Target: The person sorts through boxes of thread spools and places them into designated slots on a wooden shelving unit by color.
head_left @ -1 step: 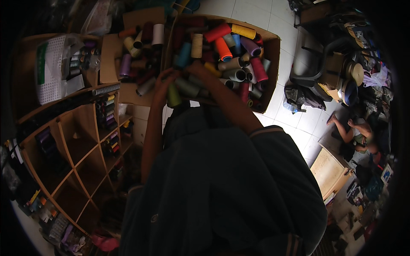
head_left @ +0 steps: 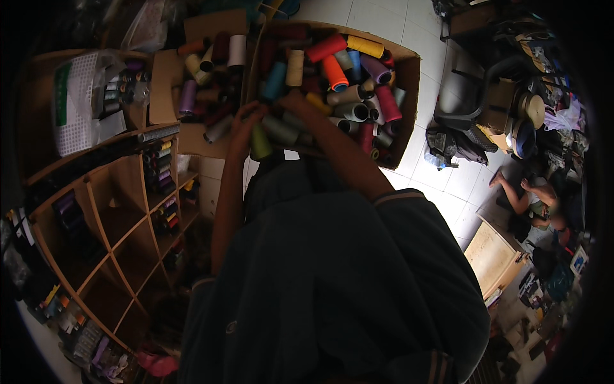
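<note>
Two items were noted: one green thread spool (head_left: 260, 143), by the left hand (head_left: 245, 123) at the carton (head_left: 410, 96)'s near edge; one teal spool (head_left: 275, 81), inside, near the right hand (head_left: 294, 101) — either hand's grasp could not be told — where tugging risked rolling loosely heaped spools (head_left: 387, 104) down.

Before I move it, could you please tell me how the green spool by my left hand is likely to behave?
The green spool would probably roll if laid down, given its round, tube-like shape. It likely feels stiff, since its outline is straight beside the left hand.
</note>
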Demonstrator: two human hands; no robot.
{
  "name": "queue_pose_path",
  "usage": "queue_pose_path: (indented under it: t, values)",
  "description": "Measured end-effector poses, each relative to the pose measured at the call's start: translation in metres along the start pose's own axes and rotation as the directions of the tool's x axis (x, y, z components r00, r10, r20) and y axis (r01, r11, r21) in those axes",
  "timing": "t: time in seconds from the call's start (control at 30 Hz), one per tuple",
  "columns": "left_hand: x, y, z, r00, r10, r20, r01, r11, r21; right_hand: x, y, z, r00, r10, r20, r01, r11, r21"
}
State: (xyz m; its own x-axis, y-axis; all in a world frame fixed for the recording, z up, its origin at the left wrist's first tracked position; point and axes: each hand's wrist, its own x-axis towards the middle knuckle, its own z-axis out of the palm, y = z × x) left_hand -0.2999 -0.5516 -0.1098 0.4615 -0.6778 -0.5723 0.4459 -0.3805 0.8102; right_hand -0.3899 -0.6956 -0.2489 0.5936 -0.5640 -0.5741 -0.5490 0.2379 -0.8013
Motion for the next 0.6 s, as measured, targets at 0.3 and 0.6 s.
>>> queue_pose_path:
  t: [0.3, 0.6]
  values:
    - [0.01, -0.002, -0.006, 1.0, 0.003, 0.009, -0.003, 1.0, -0.001, -0.033, -0.015, -0.021, 0.987, -0.005, 0.161, -0.058, 0.921, 0.385]
    - [0.056, 0.022, 0.012, 0.961, -0.25, 0.118, 0.235, 0.963, 0.131, -0.128, -0.088, -0.061, 0.989, -0.109, 0.101, 0.103, 0.993, 0.06]
